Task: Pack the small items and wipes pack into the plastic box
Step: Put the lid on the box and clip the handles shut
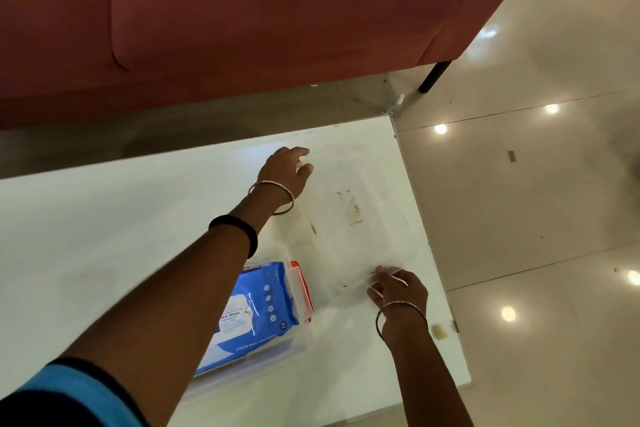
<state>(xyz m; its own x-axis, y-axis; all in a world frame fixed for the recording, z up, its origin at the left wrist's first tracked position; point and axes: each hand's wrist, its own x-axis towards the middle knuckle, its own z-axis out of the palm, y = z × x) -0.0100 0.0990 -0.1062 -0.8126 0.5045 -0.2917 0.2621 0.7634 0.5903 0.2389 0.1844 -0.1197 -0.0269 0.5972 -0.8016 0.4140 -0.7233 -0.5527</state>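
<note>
A blue wet wipes pack (256,315) lies inside a clear plastic box (294,350) on the white table, partly hidden by my left forearm. A red strip (304,284) shows along the pack's right edge; I cannot tell what it is. Right of the box lies a clear plastic lid (353,218), flat or just above the table. My left hand (285,168) grips the lid's far end. My right hand (398,288) grips its near end with fingers curled over the edge.
The white table (104,236) ends just right of the lid, with its corner at the back right. A red sofa (242,10) stands beyond the table. Glossy tiled floor (536,201) lies to the right.
</note>
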